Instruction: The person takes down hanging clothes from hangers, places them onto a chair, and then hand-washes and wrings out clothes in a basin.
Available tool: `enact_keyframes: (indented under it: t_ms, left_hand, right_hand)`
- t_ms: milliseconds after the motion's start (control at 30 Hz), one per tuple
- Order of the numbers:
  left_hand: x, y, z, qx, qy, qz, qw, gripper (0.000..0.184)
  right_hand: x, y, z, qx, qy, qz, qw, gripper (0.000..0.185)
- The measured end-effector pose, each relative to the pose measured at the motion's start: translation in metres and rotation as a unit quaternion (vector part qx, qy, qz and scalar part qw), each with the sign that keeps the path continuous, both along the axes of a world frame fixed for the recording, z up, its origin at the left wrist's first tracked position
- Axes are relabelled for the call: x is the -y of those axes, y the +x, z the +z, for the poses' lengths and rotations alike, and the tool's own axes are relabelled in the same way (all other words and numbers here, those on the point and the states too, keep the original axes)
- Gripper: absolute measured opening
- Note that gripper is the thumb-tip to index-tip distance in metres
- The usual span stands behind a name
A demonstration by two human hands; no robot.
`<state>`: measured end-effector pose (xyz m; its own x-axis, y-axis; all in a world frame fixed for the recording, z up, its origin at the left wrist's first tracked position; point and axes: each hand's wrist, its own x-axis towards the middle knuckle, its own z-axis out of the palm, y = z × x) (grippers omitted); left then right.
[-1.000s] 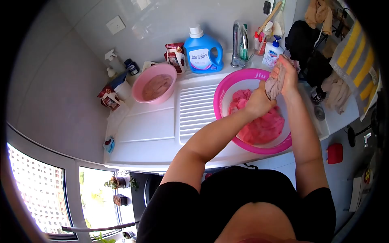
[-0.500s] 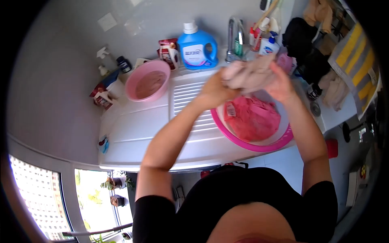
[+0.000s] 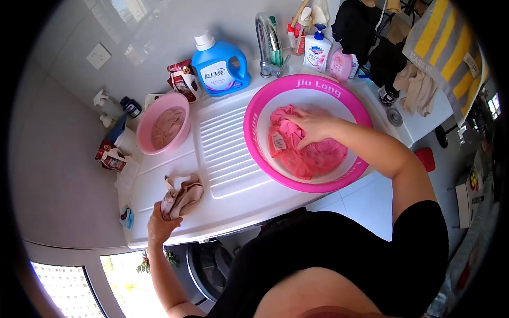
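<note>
My left hand [image 3: 162, 224] is at the front left of the white counter, its fingers closed on the near edge of a crumpled beige garment [image 3: 185, 195]. That garment rests on the counter surface. On the right, my right hand [image 3: 316, 127] reaches into a large basin with a bright pink rim [image 3: 255, 165] and grips a wet pink garment [image 3: 313, 156]. A white label shows on the pink cloth. Part of the garment is hidden under my fingers.
A small pink basin [image 3: 181, 132] holding beige cloth stands at the back left. Behind the ribbed drainboard [image 3: 228, 148] are a blue detergent bottle [image 3: 220, 69] and a tap [image 3: 266, 45]. A soap pump bottle [image 3: 317, 52] stands right of the tap; a striped towel [image 3: 445, 50] hangs farther right.
The beige garment, held in both hands above the large basin, has moved to the counter's front left with my left hand. My right hand has let it go and come down onto the pink garment.
</note>
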<state>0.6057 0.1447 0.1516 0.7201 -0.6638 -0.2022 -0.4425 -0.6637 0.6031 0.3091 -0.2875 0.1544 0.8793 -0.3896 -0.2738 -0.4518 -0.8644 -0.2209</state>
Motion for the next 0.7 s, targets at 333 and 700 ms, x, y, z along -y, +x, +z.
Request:
enact_keyframes:
  t_ms: [333, 700]
  left_hand:
    - [0.046, -0.027, 0.044, 0.275, -0.084, -0.095, 0.953, 0.081]
    - [0.299, -0.193, 0.084, 0.068, -0.037, -0.431, 0.899, 0.062]
  right_hand:
    - [0.011, -0.014, 0.028, 0.355, 0.422, -0.234, 0.801, 0.032]
    - [0.001, -0.016, 0.11, 0.546, 0.458, -0.149, 0.686, 0.027]
